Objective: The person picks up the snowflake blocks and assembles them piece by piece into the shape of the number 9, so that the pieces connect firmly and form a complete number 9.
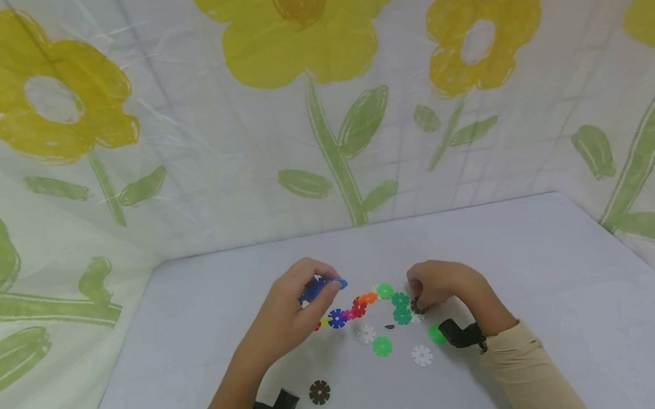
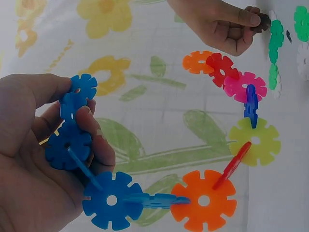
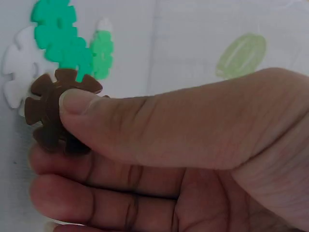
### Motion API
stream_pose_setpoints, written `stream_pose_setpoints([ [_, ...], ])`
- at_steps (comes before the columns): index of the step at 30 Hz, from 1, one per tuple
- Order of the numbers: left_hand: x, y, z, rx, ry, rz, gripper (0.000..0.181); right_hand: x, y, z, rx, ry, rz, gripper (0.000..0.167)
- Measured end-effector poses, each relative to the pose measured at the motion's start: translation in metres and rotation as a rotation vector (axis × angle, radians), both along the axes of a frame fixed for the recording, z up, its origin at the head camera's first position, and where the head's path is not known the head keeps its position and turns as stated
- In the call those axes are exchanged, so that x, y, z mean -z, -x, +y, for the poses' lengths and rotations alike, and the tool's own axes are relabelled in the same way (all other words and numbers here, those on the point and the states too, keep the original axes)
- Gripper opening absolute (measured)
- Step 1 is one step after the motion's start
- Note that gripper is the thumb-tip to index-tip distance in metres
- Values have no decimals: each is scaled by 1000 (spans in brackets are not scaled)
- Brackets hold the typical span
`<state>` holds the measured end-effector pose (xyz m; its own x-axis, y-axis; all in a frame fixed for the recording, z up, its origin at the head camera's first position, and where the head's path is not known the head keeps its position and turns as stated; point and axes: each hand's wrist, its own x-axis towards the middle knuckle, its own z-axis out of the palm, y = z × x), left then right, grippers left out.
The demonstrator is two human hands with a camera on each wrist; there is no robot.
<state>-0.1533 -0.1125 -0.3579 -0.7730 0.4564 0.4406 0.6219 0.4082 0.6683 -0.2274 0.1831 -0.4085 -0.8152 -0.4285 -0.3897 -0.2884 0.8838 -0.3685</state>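
Note:
My left hand (image 1: pixel 290 307) grips the blue end of a chain of interlocked snowflake discs (image 2: pixel 111 200), raised over the table. From its fingers the chain runs through orange, red, yellow, dark blue and pink discs (image 2: pixel 245 87) to another red and orange. Between thumb and fingers, my right hand (image 1: pixel 442 284) pinches a brown snowflake disc (image 3: pixel 41 108). Right beside it are teal-green discs (image 3: pixel 54 29) joined together, a light green disc (image 3: pixel 102 54) and a white disc (image 3: pixel 26 63). Whether the brown disc touches these, I cannot tell.
Loose discs lie nearer me: white (image 1: pixel 366 334), light green (image 1: pixel 382 346), another white (image 1: pixel 422 355) and a brown one (image 1: pixel 319 392) by the left wrist. A green disc (image 1: pixel 436 333) is partly covered by the right wrist's black mount (image 1: pixel 461 334). A flowered sheet (image 1: pixel 212 176) hangs behind the table.

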Motion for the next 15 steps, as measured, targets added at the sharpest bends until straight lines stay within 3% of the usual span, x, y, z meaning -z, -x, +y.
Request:
stream_pose_setpoints([
  [2,0,0,1,-6,8,5,10,-4,0,3,-4,38,-11,18],
  [6,1,0,1,-14,16,13,10,-15,-3,7,-4,211,-49,13],
  [9,1,0,1,-15,8,0,10,-26,-6,7,-48,407,-65,10],
  [15,3,-1,4,8,-26,-11,10,-46,-19,-7,-250,861,-55,9],
])
